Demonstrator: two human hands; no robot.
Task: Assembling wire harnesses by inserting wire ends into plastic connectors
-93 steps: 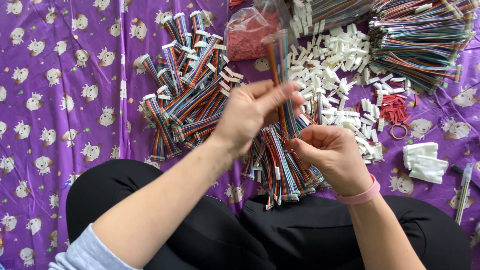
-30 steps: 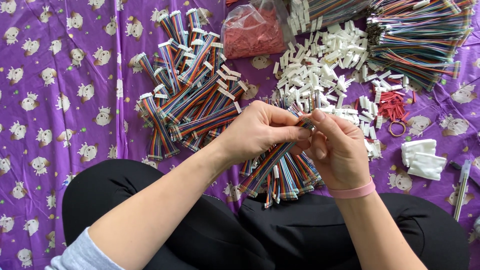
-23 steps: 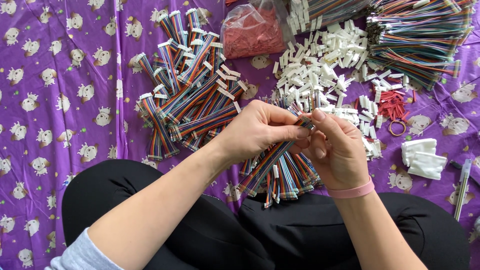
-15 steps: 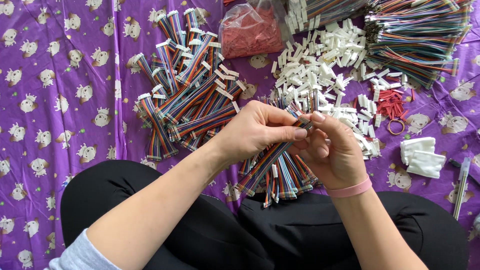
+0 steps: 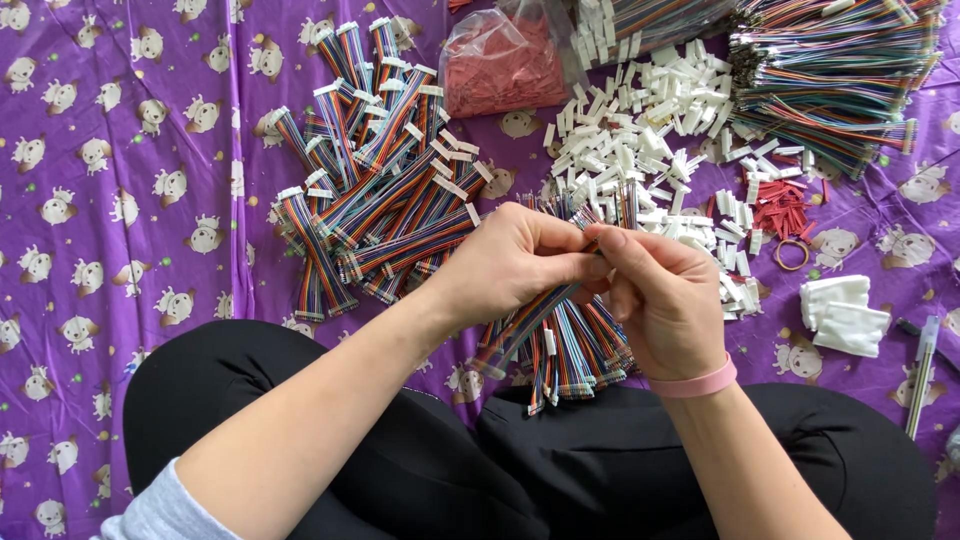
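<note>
My left hand (image 5: 510, 262) and my right hand (image 5: 665, 300) meet over my lap, fingertips pinched together on one multicoloured ribbon cable (image 5: 525, 322) that slants down to the left. What the fingertips hold at the cable's end is hidden. Right below the hands lies a loose bundle of the same cables (image 5: 580, 345). A pink band (image 5: 695, 382) circles my right wrist.
A pile of ribbon cables with white connectors (image 5: 370, 190) lies at the left on the purple patterned cloth (image 5: 110, 180). Loose white connectors (image 5: 640, 130), a bag of red parts (image 5: 500, 65), more cable bundles (image 5: 830, 80), small red pieces (image 5: 780, 212), white pads (image 5: 845, 315) and a pen (image 5: 920, 375) lie beyond.
Three seconds ago my left hand held a cable raised high; since then both hands have closed together at the cable's end and kept small finger movements there.
</note>
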